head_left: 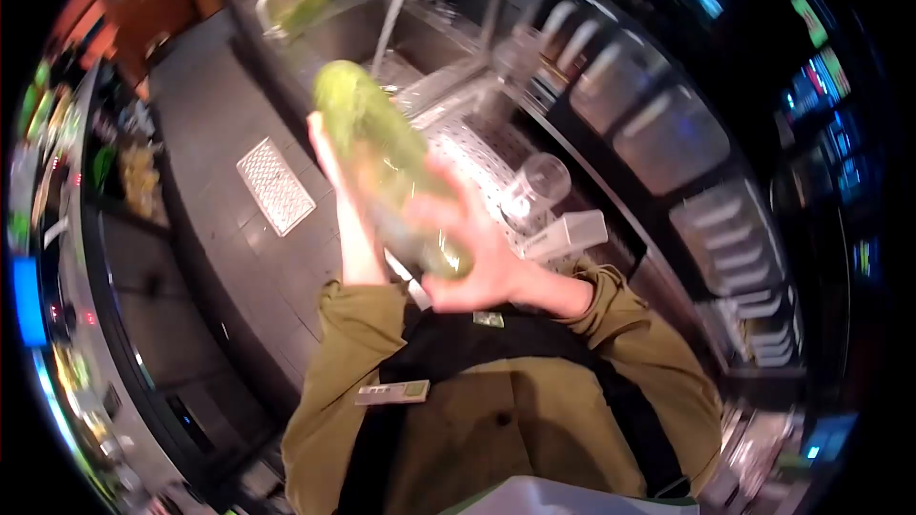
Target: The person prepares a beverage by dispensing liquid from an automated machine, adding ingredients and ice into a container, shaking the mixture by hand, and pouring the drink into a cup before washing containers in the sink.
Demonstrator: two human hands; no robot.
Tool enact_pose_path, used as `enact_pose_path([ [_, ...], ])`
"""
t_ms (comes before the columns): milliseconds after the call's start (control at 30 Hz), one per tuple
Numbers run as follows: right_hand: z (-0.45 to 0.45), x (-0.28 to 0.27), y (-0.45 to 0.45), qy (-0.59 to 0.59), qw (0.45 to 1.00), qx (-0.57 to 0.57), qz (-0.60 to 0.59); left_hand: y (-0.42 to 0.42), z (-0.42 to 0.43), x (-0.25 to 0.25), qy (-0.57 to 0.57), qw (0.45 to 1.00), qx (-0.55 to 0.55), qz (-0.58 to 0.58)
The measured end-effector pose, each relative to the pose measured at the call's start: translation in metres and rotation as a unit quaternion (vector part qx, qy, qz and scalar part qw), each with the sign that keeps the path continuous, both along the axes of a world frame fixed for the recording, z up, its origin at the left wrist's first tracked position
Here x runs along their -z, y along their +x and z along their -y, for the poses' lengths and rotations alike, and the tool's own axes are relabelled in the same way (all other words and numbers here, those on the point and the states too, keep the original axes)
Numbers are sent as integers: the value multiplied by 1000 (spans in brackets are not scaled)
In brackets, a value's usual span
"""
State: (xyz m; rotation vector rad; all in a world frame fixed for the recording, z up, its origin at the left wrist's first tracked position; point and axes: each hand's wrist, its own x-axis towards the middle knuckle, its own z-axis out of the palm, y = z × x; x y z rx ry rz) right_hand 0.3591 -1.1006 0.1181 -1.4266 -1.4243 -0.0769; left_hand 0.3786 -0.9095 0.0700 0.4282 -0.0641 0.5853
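Note:
A long, rounded green container (374, 133) is tilted in front of my body, its upper end pointing to the far left. It looks see-through and shiny, but motion blur hides its exact kind and what is in it. My right hand (469, 238) wraps round its lower part with the fingers spread across the side. Along its left side my left hand (329, 167) grips it, with most of the fingers hidden behind it. Just right of my right hand, a clear cup (542, 181) and a white box-shaped thing (570, 235) stand on the counter.
Beyond the container is a metal sink (434, 33) with a curved tap (388, 24). A perforated drain tray (477, 157) lies along the counter. Lidded clear bins (673, 138) line the right side. On the left, a dark counter front (157, 296) borders the tiled floor with its metal grate (275, 186).

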Motion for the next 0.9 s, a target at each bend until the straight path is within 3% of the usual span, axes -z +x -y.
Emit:
enact_pose_path([
  [67,14,7,-14,-33,992,-5,118,14,8,16,6,989,83,122],
  [100,12,14,-6,-58,987,11,149,27,9,12,-9,994,78,74],
  [167,-13,45,16,-29,997,64,-41,32,14,23,-33,997,60,-37],
  [233,-1,30,10,-38,994,107,-4,33,7,34,113,969,-20,-220],
  [267,2,13,21,-35,991,123,35,39,8,30,69,986,-3,-155],
  [333,23,12,11,10,1000,13,-17,32,24,22,-22,999,34,-22],
  [367,29,11,15,-3,998,29,61,35,33,20,-75,995,50,40],
  [400,36,11,19,-11,989,46,138,39,41,-3,-45,999,4,-22],
  [433,31,4,33,-31,997,55,43,53,28,14,60,997,24,-43],
  [467,24,-1,60,-48,994,93,30,66,15,30,167,984,36,-57],
  [500,17,-7,87,-66,989,130,16,71,11,59,111,985,102,-80],
  [533,22,-23,101,-101,957,83,-259,76,7,88,49,980,162,-106],
  [567,24,-31,109,-83,902,84,-415,98,0,110,92,970,150,-164],
  [600,27,-31,119,-88,891,104,-433,103,2,81,299,942,36,-150],
  [633,29,-36,130,-94,878,127,-452,83,24,52,479,864,-88,-127],
  [667,28,-49,137,-117,879,133,-443,54,51,38,626,744,-207,-111],
  [700,23,-53,137,-151,870,138,-449,33,64,39,738,590,-308,-108],
  [733,18,-52,133,-190,854,138,-464,45,68,65,774,493,-385,-105],
  [767,16,-50,131,-239,852,110,-453,69,74,99,695,648,-310,-28],
  [833,16,-56,122,-275,809,55,-516,65,68,84,705,618,-346,33],
  [900,21,-55,118,-300,828,60,-469,48,70,66,680,696,-217,-78],
])
